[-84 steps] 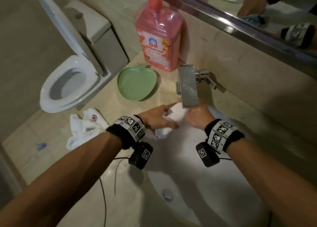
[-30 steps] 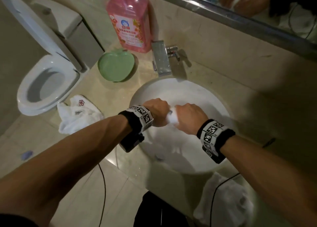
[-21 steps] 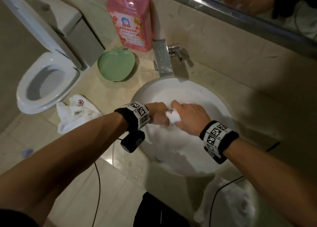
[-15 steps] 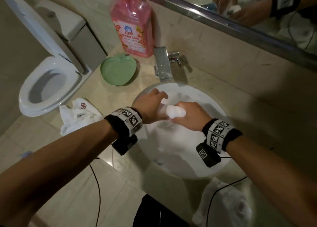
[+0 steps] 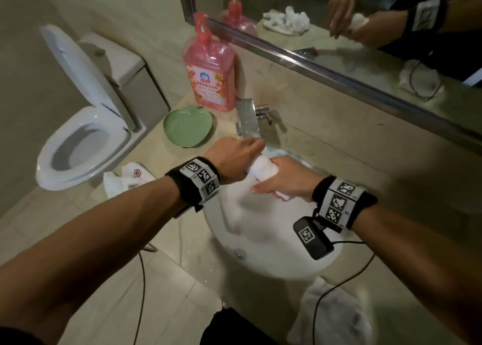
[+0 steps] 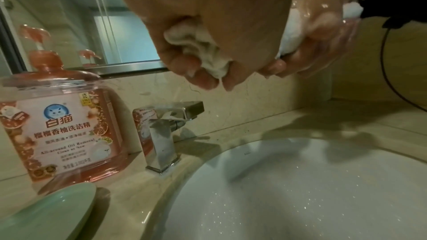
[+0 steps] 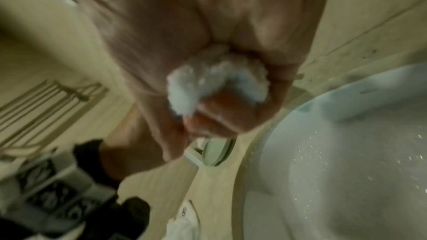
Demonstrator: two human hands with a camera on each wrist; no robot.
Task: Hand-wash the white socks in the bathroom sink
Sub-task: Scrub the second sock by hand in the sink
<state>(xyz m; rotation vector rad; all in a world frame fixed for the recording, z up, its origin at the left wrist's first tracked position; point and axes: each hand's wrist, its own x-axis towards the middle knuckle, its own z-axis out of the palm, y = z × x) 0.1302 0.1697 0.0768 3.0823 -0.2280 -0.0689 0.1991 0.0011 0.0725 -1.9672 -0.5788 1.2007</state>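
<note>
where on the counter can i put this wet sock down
Bare counter lies right of the faucet, between sink and backsplash. The left is crowded: soap bottle, green dish, white cloth.

Sink set in the table, with both hands over its far half.

The faucet (image 5: pixel 247 119) stands behind the sink (image 5: pixel 273 240); the bottle (image 5: pixel 210 73) is left of the faucet, the dish (image 5: pixel 187 127) before the bottle. A cloth (image 5: pixel 127 179) lies at the table's (image 5: pixel 339 151) left end, the toilet (image 5: pixel 86 125) beyond. The left hand (image 5: pixel 232 159) and right hand (image 5: pixel 287 180) hold the sock (image 5: pixel 262 168) between them.
</note>
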